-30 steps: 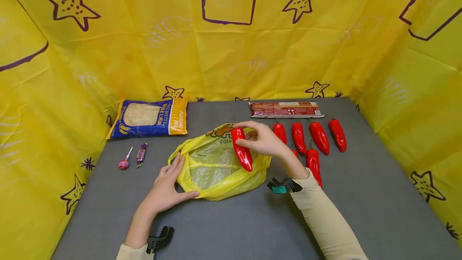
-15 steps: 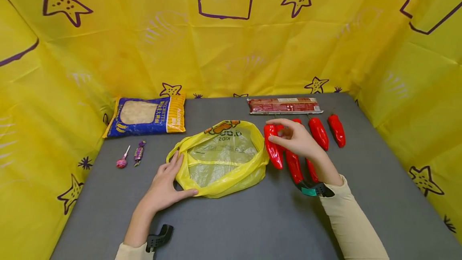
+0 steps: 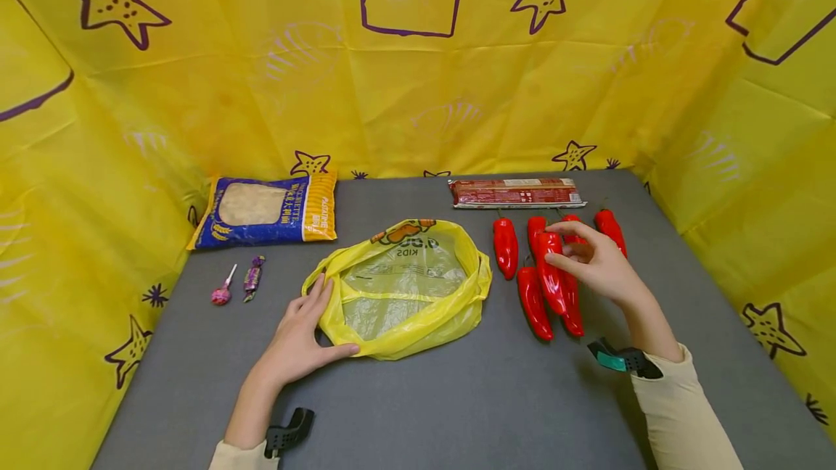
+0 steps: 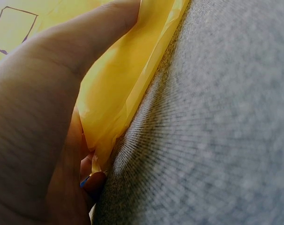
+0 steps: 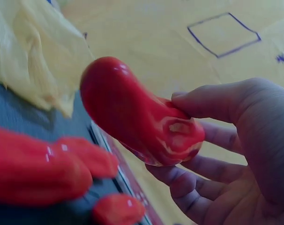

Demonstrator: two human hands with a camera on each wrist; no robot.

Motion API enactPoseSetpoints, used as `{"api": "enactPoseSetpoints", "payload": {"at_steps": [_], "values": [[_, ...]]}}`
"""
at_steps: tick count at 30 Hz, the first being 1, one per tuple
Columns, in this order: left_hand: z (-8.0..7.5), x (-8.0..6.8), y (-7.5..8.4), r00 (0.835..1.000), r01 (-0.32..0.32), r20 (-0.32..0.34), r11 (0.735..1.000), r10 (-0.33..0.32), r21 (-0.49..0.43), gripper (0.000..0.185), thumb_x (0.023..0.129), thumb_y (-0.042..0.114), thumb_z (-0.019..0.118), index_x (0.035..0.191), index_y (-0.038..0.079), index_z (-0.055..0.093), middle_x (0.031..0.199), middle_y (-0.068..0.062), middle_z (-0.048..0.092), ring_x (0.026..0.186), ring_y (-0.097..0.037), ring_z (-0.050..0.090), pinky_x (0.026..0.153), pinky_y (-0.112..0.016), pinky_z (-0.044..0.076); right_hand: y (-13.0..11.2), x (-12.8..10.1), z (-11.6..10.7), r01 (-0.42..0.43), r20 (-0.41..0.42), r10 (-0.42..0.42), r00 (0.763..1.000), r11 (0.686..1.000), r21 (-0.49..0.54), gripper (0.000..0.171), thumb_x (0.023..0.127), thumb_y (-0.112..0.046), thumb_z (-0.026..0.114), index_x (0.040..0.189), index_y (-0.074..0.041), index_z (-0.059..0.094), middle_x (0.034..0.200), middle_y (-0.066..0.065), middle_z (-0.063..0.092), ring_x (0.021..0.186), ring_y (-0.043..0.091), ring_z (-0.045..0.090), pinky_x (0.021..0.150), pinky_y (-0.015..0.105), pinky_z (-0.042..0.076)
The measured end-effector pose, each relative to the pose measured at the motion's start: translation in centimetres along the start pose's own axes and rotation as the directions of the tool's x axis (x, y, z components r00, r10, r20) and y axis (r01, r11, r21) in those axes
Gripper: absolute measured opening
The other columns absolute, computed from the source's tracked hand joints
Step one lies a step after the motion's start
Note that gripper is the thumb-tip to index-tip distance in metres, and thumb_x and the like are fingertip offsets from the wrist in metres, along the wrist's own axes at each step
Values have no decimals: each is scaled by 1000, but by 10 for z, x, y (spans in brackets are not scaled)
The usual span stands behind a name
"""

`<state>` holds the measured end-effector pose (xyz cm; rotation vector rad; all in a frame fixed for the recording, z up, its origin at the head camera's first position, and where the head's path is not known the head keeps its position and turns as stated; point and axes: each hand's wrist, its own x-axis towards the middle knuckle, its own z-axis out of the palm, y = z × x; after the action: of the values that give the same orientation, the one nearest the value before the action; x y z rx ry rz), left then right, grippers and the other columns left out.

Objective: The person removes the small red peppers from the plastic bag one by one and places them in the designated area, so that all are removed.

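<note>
Holding one red pepper (image 3: 551,272) between thumb and fingers, my right hand (image 3: 597,264) is up over the group of other red peppers (image 3: 532,303) on the right half of the grey table (image 3: 457,397). From the head camera the held pepper's long axis runs mostly near-to-far, its stem end toward the back wall and its rounded tip toward me, leaning slightly to my right at the near end. On the right wrist camera I see the same pepper (image 5: 137,112) with the thumb across its thick end and the fingers curled underneath, its blunt tip pointing away from the palm toward the yellow bag (image 5: 34,56); it looks lifted clear of the peppers below it, though I cannot tell by how much.

My left hand (image 3: 300,336) lies on the table at the near left edge of the yellow bag (image 3: 401,289), thumb and fingers pinching the bag's rim. The left wrist camera confirms the plastic (image 4: 128,75) is caught between thumb and fingers against the grey surface. The bag lies open, mouth upward, just left of the peppers and apart from them.

Along the back of the table lie a blue and yellow packet (image 3: 264,209) at the left and a long red package (image 3: 516,193) behind the peppers. A lollipop (image 3: 222,292) and a wrapped sweet (image 3: 252,278) sit side by side at the left.
</note>
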<state>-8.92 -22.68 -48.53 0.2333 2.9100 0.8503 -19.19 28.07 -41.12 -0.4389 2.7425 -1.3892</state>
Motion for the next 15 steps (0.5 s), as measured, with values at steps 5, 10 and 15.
{"api": "enactPoseSetpoints", "payload": {"at_steps": [5,10,15], "values": [[0,1,0,1000,-2,-5,1000,2,1,128,79,72,81,172,16,14,179,-11,9,147,-43,30,110,-74,35,20,-15,-16,3,-54,-6,999,999,-47,48,98,-18,78,143,-10,63,104,7,66,85,13,63,68,26,56],[1,0,0,1000,-8,-8,1000,8,6,128,79,72,82,172,15,14,179,-11,10,147,-44,30,110,-73,36,40,-31,-27,18,-112,-23,993,999,-50,47,97,-13,78,141,-7,65,104,-7,66,88,9,60,66,23,53],[1,0,-1,1000,-10,-14,1000,10,4,128,79,72,82,172,16,14,179,-11,10,147,-43,30,110,-74,36,55,-45,-41,-39,-119,31,992,997,-65,48,100,-19,76,144,-7,62,110,-12,65,90,2,61,70,20,54]]}}
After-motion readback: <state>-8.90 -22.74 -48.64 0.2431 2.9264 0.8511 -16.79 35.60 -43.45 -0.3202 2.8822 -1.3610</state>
